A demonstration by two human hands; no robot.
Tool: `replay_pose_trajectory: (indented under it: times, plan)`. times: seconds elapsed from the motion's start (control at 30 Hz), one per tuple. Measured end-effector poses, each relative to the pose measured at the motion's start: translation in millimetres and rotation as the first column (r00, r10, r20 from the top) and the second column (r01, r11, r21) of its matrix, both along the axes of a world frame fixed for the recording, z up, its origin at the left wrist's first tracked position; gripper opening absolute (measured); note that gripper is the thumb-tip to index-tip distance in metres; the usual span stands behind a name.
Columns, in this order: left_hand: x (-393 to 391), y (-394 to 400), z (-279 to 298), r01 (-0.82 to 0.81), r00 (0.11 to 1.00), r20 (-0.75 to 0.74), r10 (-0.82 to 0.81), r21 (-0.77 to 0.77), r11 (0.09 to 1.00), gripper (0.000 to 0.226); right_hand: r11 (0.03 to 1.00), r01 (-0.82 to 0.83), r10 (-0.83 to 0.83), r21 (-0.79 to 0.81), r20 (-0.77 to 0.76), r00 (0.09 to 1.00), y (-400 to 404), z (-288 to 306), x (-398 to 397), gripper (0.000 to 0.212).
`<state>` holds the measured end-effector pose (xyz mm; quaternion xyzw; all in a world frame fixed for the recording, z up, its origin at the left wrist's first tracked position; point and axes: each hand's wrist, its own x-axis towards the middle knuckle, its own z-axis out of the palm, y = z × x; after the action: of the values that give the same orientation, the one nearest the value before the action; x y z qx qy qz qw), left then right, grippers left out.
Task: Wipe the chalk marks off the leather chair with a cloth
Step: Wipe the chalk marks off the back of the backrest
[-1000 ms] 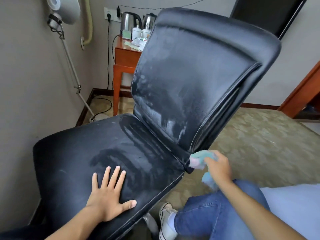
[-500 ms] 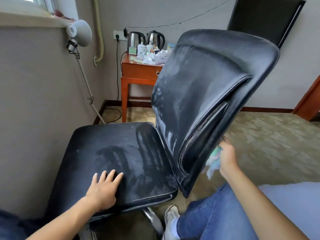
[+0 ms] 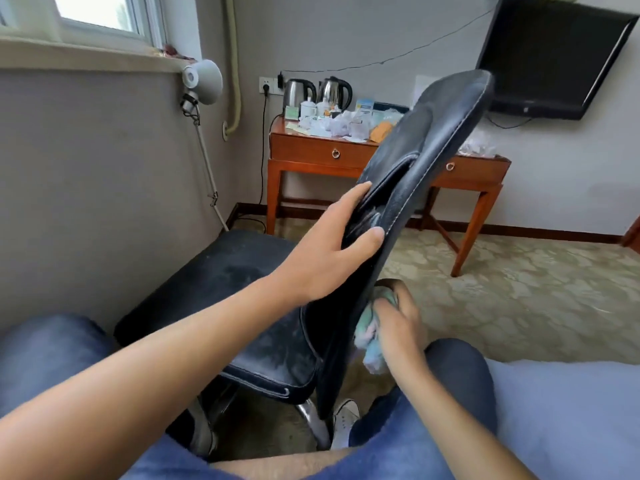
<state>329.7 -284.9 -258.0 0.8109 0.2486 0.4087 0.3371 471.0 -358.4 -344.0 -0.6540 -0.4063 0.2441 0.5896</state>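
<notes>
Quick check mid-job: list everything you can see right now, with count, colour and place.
chair: one, black leather, centre, chalk haze on seat and back
cloth: one, pale green and pink, against the back's rear side
desk: one, reddish wood, far wall
kettles: two, steel, on desk by the socket
cups: white, count unclear, beside kettles
crumpled papers: white, scattered on desk
TV: one, black, wall upper right
lamp: one, white, clamped at the window sill
carpet: beige patterned, floor
shoes: white, under the chair
left hand: grips the chair back's edge
right hand: holds cloth
</notes>
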Motion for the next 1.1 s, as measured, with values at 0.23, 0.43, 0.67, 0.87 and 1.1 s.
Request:
replay_pose_trajectory:
  times: [0.23,0.43,0.67,0.87,1.1]
  plan:
    - [-16.8,-34.9,30.0,-0.123,0.981,0.166,0.104,0.107,0.987,0.060,0.988,-0.150,0.154,-0.037,0.192,0.969,-14.6,-3.0,-30.7,0.008]
    - [-54.4,-18.9,32.0,-0.141,0.986,0.107,0.124,0.161,0.977,0.055,0.980,-0.196,0.193,-0.010,0.231,0.954,-14.7,5.3,-53.1,0.016]
    - [-74.6,-8.8,34.4,-0.142,0.984,0.130,0.118,0.194,0.971,0.042,0.909,0.071,-0.153,0.410,0.169,0.974,-12.6,45.5,-62.1,0.048]
    - [-80.5,-1.5,39.2,-0.193,0.972,0.168,0.165,0.164,0.967,0.055,0.696,0.146,-0.318,0.704,0.119,0.941,4.7,99.1,-74.6,0.034]
    - [-91.2,15.6,41.5,-0.255,0.964,0.119,0.240,0.130,0.958,0.055,0.739,0.093,-0.322,0.667,0.228,0.919,32.4,110.1,-95.1,0.035]
